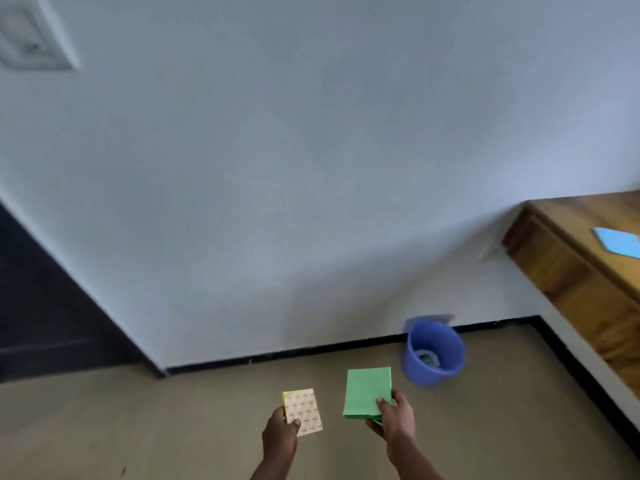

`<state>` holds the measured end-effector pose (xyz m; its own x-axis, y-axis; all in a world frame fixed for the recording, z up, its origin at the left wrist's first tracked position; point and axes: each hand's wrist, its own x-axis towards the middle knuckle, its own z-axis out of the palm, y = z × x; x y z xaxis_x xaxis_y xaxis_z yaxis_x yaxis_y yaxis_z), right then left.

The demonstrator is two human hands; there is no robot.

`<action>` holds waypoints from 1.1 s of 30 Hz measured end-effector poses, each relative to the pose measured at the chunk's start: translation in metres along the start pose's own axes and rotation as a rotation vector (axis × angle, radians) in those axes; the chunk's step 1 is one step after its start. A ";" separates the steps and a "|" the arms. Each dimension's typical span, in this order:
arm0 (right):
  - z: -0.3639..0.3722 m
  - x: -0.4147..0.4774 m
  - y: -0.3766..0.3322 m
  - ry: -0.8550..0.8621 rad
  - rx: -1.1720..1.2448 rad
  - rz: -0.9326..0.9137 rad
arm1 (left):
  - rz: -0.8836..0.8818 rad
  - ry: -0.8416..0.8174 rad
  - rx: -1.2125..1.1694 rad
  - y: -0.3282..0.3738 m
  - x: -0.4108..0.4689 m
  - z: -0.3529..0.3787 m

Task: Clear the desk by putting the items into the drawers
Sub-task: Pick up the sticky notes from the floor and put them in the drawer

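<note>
Gripping each pad: left hand (278,433) yellow pad (304,411), right hand (394,419) green pad (367,393).

Bucket (434,351) on floor (173,427) by wall (311,168) — desk (581,271) right.

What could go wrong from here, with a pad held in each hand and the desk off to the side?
Both hands are occupied: the left hand pinches the yellow pad, the right hand the green pad, so opening a drawer may be awkward. The blue pad on the desk could be forgotten. A dropped pad might land near the blue bucket.
</note>
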<state>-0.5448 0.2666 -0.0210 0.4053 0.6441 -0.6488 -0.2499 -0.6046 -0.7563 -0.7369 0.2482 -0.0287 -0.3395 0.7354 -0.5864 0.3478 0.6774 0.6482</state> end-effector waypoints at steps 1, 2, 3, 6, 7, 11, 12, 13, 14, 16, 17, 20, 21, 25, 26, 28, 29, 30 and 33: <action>-0.007 0.007 -0.012 0.019 0.030 -0.009 | 0.026 -0.014 -0.016 0.018 0.008 0.008; -0.015 0.013 -0.025 0.037 0.057 -0.018 | 0.048 -0.031 -0.022 0.035 0.019 0.018; -0.023 0.020 -0.038 0.056 0.081 -0.032 | 0.064 -0.051 -0.028 0.052 0.032 0.028; -0.048 0.039 -0.074 0.119 0.144 -0.095 | 0.135 -0.095 -0.025 0.099 0.062 0.065; -0.059 0.048 -0.087 0.144 0.155 -0.120 | 0.150 -0.122 -0.038 0.123 0.058 0.076; -0.105 0.090 -0.137 0.281 0.133 -0.199 | 0.273 -0.251 -0.069 0.208 0.052 0.127; -0.119 0.101 -0.150 0.328 0.113 -0.215 | 0.321 -0.300 -0.046 0.230 0.050 0.143; -0.133 0.113 -0.163 0.373 0.098 -0.229 | 0.360 -0.339 -0.013 0.253 0.049 0.159; -0.144 0.115 -0.178 0.404 0.105 -0.225 | 0.386 -0.379 0.018 0.274 0.044 0.171; -0.170 0.124 -0.208 0.465 0.167 -0.234 | 0.426 -0.478 0.006 0.318 0.039 0.203; -0.182 0.129 -0.222 0.500 0.188 -0.242 | 0.440 -0.534 -0.004 0.338 0.037 0.220; -0.214 0.133 -0.256 0.589 0.289 -0.266 | 0.507 -0.653 -0.002 0.388 0.019 0.259; -0.225 0.131 -0.265 0.606 0.331 -0.279 | 0.524 -0.686 -0.001 0.403 0.008 0.268; -0.279 0.136 -0.279 0.729 0.434 -0.294 | 0.525 -0.836 -0.022 0.452 -0.021 0.324; -0.295 0.140 -0.281 0.766 0.452 -0.293 | 0.523 -0.868 -0.025 0.462 -0.026 0.342; -0.329 0.150 -0.284 0.830 0.484 -0.302 | 0.507 -0.923 -0.047 0.483 -0.036 0.381; -0.343 0.154 -0.287 0.860 0.486 -0.311 | 0.494 -0.948 -0.063 0.494 -0.044 0.395; -0.359 0.161 -0.290 0.889 0.497 -0.307 | 0.483 -0.968 -0.075 0.505 -0.052 0.412; -0.408 0.189 -0.304 0.923 0.615 -0.314 | 0.453 -1.006 -0.145 0.536 -0.074 0.462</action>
<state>-0.0333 0.3806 0.1206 0.9513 -0.0157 -0.3080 -0.3077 0.0161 -0.9513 -0.1219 0.5647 0.1377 0.6792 0.6367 -0.3652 0.1326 0.3829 0.9142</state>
